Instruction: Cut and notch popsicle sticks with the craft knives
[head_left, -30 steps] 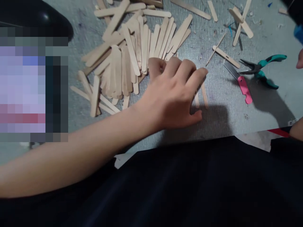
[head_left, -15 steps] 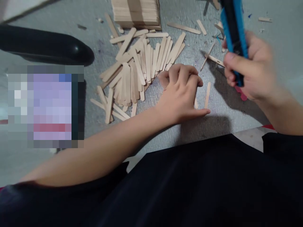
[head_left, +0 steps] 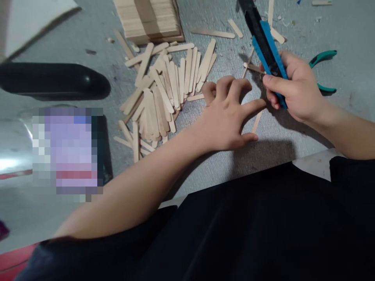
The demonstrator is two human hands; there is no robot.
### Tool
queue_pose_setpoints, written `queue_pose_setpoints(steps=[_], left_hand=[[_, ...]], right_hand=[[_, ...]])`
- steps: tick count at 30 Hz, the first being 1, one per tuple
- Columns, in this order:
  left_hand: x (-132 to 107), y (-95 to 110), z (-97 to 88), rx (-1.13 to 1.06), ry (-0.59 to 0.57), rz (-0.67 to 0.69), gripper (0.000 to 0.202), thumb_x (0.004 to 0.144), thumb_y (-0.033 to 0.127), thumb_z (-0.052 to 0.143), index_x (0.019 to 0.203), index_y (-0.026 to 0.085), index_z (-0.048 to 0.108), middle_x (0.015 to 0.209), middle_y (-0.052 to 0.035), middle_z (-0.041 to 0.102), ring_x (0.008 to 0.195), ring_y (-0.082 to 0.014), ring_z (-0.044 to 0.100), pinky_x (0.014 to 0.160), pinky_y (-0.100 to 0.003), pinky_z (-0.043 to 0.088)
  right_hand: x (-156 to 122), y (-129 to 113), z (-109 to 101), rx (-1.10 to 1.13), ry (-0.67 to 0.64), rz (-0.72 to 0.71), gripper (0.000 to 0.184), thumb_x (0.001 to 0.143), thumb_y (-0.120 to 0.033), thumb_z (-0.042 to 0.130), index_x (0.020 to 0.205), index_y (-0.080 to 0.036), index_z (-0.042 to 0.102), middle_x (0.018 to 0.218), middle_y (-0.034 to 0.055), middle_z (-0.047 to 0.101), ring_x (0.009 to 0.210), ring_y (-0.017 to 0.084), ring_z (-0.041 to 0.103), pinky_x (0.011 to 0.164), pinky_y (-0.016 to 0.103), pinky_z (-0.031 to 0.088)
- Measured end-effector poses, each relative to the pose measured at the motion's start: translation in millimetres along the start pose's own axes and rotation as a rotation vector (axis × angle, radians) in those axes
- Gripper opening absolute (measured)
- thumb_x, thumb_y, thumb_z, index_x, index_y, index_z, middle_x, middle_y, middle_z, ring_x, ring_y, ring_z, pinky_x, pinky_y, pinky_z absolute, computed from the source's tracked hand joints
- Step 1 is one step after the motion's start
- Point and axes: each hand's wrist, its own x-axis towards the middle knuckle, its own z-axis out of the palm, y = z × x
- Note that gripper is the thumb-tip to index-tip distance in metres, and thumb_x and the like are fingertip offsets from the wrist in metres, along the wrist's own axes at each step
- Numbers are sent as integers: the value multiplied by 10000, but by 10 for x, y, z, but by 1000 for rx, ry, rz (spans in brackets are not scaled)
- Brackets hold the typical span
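Note:
My left hand [head_left: 230, 115] rests fingers spread on the grey mat [head_left: 272, 136], fingertips pressing down near a short wooden stick [head_left: 257, 121]. My right hand [head_left: 295, 91] grips a blue and black utility knife [head_left: 265, 45], its body slanting up and to the left, just right of my left fingertips. A loose pile of wooden craft sticks [head_left: 164, 91] lies left of my left hand.
A neat stack of sticks [head_left: 149, 19] sits at the top. Green-handled pliers [head_left: 322, 70] lie behind my right hand. A black object [head_left: 52, 82] and a blurred patch are at the left. Scattered single sticks [head_left: 212, 33] lie at the top.
My right hand has come in from the right with the knife and lowered it close to my left fingertips. My left fingers have spread apart over the short stick.

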Motion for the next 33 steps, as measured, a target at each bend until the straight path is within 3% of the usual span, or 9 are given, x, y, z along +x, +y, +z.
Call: queue_pose_setpoints(steps=[8, 15, 19, 27, 33], left_hand=[[46, -70, 60, -13, 50, 27, 1150, 830, 1097, 673, 1681, 325, 631, 1776, -247, 508, 1634, -609, 391, 1270, -784, 322], [82, -34, 29, 41, 15, 51, 1064, 841, 963, 802, 1697, 355, 627, 1818, -225, 491, 1655, -618, 367, 1279, -798, 320], [115, 0, 5, 64, -8, 48, 1024, 831, 852, 876, 1710, 389, 629, 1800, -217, 505, 1650, -612, 373, 1289, -809, 320], [157, -41, 25, 14, 17, 41, 1115, 759, 889, 894, 1666, 295, 631, 1786, -248, 512, 1625, -629, 408, 1301, -826, 325], [144, -60, 29, 20, 5, 88, 1068, 777, 892, 881, 1665, 344, 654, 1800, -218, 528, 1645, -610, 399, 1317, -825, 307]], right_hand=[[1, 33, 9, 5, 59, -76, 241, 947, -409, 853, 922, -336, 624, 670, -70, 527, 536, 176, 432, 523, 370, 398], [4, 47, -15, -42, 17, -52, 379, 927, -575, 944, 988, -365, 635, 663, -58, 503, 588, 212, 454, 572, 395, 452], [35, 69, -21, -37, 43, -83, 364, 895, -561, 953, 953, -367, 652, 682, -55, 531, 576, 202, 446, 569, 397, 416], [78, 96, -42, -71, 71, -159, 238, 951, -461, 855, 984, -358, 643, 632, -82, 497, 529, 186, 420, 544, 390, 358], [75, 72, -51, -37, 80, -138, 337, 901, -515, 924, 965, -363, 631, 717, -60, 519, 564, 191, 445, 551, 386, 366]])
